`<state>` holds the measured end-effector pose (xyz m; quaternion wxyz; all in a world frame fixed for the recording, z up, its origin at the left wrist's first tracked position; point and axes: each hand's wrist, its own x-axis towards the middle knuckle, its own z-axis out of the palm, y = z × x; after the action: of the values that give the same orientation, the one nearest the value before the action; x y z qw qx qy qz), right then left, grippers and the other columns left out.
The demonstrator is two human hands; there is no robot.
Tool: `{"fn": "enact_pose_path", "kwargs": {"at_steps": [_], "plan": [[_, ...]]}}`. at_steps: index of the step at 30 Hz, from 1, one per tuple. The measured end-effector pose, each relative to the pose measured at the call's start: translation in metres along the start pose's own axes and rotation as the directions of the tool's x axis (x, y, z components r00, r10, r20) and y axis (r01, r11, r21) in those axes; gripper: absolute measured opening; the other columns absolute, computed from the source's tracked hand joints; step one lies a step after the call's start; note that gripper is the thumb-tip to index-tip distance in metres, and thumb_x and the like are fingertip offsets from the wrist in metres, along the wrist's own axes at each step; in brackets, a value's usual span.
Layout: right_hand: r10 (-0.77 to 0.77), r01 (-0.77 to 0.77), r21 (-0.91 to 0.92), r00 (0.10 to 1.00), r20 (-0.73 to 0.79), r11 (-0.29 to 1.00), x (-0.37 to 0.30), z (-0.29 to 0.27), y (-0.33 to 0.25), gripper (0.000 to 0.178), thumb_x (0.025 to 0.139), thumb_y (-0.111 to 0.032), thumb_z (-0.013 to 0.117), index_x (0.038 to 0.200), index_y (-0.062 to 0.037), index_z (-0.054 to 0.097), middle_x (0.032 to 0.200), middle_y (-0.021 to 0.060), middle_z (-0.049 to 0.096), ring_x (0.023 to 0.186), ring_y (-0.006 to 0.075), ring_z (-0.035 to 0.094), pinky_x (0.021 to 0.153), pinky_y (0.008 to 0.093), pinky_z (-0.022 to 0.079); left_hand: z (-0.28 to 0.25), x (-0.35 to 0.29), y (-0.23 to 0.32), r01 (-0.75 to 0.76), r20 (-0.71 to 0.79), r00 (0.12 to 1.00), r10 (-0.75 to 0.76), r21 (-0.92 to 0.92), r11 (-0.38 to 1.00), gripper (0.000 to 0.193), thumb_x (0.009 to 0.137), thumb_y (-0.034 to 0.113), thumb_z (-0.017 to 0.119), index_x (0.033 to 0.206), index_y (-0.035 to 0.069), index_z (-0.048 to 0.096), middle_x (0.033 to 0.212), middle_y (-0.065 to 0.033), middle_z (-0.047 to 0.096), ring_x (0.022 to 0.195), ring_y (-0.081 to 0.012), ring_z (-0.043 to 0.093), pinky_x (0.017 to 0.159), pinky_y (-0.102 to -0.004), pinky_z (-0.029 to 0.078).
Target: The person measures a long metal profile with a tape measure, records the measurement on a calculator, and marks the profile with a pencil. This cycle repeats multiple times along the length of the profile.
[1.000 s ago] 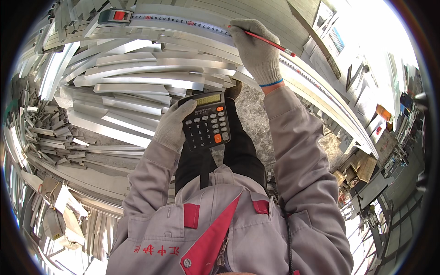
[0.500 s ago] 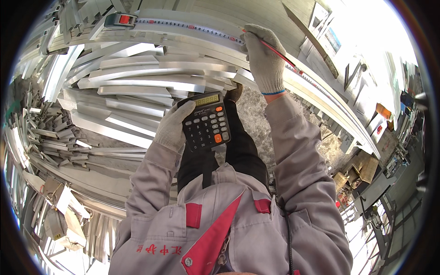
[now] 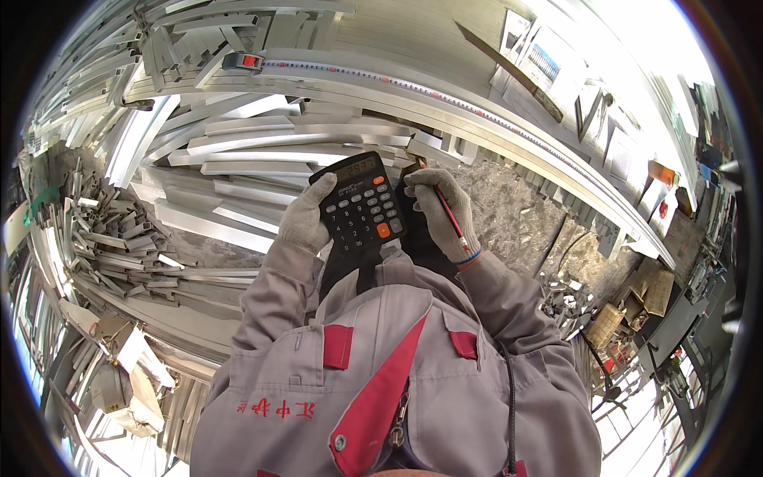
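Note:
My left hand (image 3: 307, 216), in a pale knit glove, grips a black calculator (image 3: 358, 208) by its left edge, its lit display at the top and its keys facing up. Just right of the calculator is my gloved right hand (image 3: 445, 208), fingers curled round a red pencil (image 3: 450, 216) that slants across the hand. Farther off, a tape measure's blade (image 3: 381, 78) lies stretched along a long metal strip. The dark tape case (image 3: 242, 61), with a red button, sits at the blade's left end.
Cut metal profiles (image 3: 262, 151) are stacked left of the calculator, with a heap of short offcuts (image 3: 111, 238) beyond. A dark flat bar (image 3: 513, 71) lies on the far surface. At the right are wooden boxes (image 3: 636, 302) and small scraps (image 3: 564, 298) on the ground.
My right hand has come back from the tape measure to beside the calculator, bringing the pencil. The calculator's display shows a different figure. My view has shifted slightly.

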<state>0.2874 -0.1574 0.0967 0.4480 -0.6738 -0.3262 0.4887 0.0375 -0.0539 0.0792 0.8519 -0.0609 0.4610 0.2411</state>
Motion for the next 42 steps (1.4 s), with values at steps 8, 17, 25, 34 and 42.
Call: {"fn": "enact_pose_path", "kwargs": {"at_steps": [8, 17, 25, 34, 42], "plan": [[-0.106, 0.103, 0.033, 0.988, 0.108, 0.994, -0.055, -0.004, -0.048, 0.021, 0.103, -0.002, 0.060, 0.122, 0.0001, 0.067, 0.112, 0.0108, 0.075, 0.101, 0.0150, 0.069, 0.091, 0.0318, 0.057, 0.013, -0.035, -0.016, -0.069, 0.037, 0.997, 0.069, -0.002, 0.998, 0.046, 0.101, 0.018, 0.077, 0.140, -0.003, 0.062, 0.127, -0.0228, 0.073, 0.116, -0.0361, 0.074, 0.100, -0.0546, 0.064], [-0.249, 0.250, 0.024, 0.944, 0.214, 0.968, -0.068, -0.012, -0.066, 0.023, 0.099, -0.003, 0.066, 0.122, -0.0005, 0.065, 0.114, 0.0144, 0.072, 0.099, 0.0221, 0.072, 0.089, 0.0354, 0.059, 0.012, -0.059, -0.023, -0.055, 0.133, 0.989, 0.063, -0.067, 0.996, 0.048, 0.104, 0.024, 0.074, 0.143, -0.001, 0.060, 0.133, -0.0246, 0.071, 0.119, -0.0384, 0.072, 0.103, -0.0583, 0.061], [-0.268, 0.281, -0.072, 0.951, 0.156, 0.957, -0.078, -0.005, -0.078, 0.021, 0.099, -0.001, 0.067, 0.119, -0.0015, 0.066, 0.119, 0.0129, 0.074, 0.105, 0.0204, 0.072, 0.092, 0.0345, 0.058, 0.011, -0.071, -0.002, -0.214, 0.136, 0.968, 0.209, 0.025, 0.976, 0.048, 0.102, 0.031, 0.078, 0.138, 0.002, 0.067, 0.124, -0.0170, 0.076, 0.109, -0.0307, 0.075, 0.097, -0.0488, 0.064], [-0.264, 0.273, -0.153, 0.961, 0.078, 0.950, -0.086, 0.000, -0.068, 0.017, 0.100, 0.000, 0.066, 0.115, -0.0041, 0.072, 0.108, 0.0091, 0.076, 0.097, 0.0152, 0.071, 0.086, 0.0312, 0.058, -0.017, -0.075, 0.023, -0.311, 0.122, 0.945, 0.304, 0.049, 0.949, 0.045, 0.102, 0.032, 0.077, 0.135, 0.002, 0.068, 0.120, -0.0161, 0.078, 0.104, -0.0295, 0.078, 0.092, -0.0454, 0.067], [-0.315, 0.316, -0.099, 0.949, 0.028, 0.944, -0.093, 0.004, -0.068, 0.020, 0.104, -0.005, 0.063, 0.122, -0.0058, 0.071, 0.097, 0.0122, 0.079, 0.088, 0.0198, 0.077, 0.080, 0.0330, 0.060, -0.025, -0.077, 0.032, -0.350, 0.093, 0.935, 0.343, 0.067, 0.934, 0.044, 0.102, 0.031, 0.077, 0.134, 0.002, 0.069, 0.118, -0.0159, 0.078, 0.101, -0.0285, 0.078, 0.088, -0.0440, 0.068]]}}
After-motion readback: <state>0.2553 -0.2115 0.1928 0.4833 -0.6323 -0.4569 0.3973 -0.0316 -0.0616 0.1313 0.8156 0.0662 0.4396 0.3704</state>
